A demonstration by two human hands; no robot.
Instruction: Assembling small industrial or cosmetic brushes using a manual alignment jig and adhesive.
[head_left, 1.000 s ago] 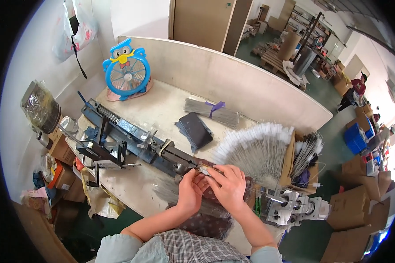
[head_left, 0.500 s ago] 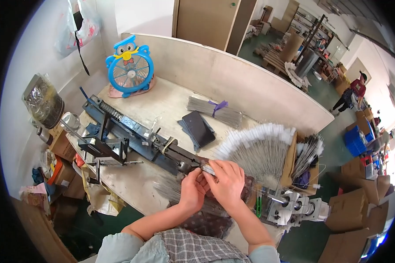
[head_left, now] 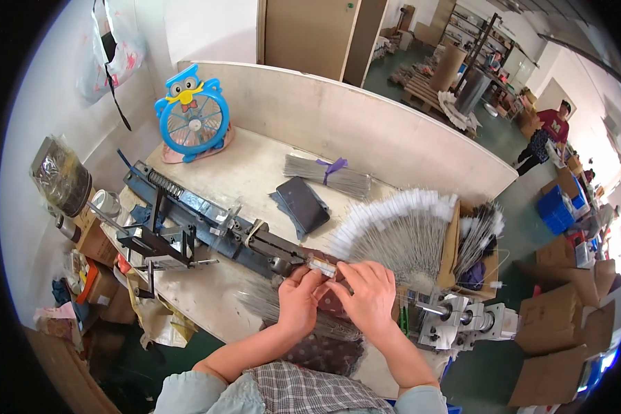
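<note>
Both my hands meet over the near end of a long dark metal jig (head_left: pixel 245 238), around a small silver-and-white block (head_left: pixel 322 266). My left hand (head_left: pixel 299 300) is closed with thumb and index finger together against the block's near side; what it pinches is hidden. Just right of the block, my right hand (head_left: pixel 369 297) has thumb and forefinger drawn together; whatever lies between them is too small to make out. Under and beside my hands lies a bundle of thin grey wires (head_left: pixel 259 303), partly covered by my left arm. A dark spotted cloth (head_left: pixel 324 352) hangs below them.
White-tipped wires (head_left: pixel 400 234) fan out beside a cardboard box (head_left: pixel 486 283). A phone (head_left: pixel 301 205), a tied wire bundle (head_left: pixel 328 174) and a blue fan (head_left: pixel 194 123) occupy the table's back. A metal clamp device (head_left: pixel 462 322) stands right; a crank frame (head_left: pixel 155 238) left.
My right hand has shifted slightly right and down, away from the block, which now shows more fully. My left hand stays close to it. The whole view has shifted slightly.
</note>
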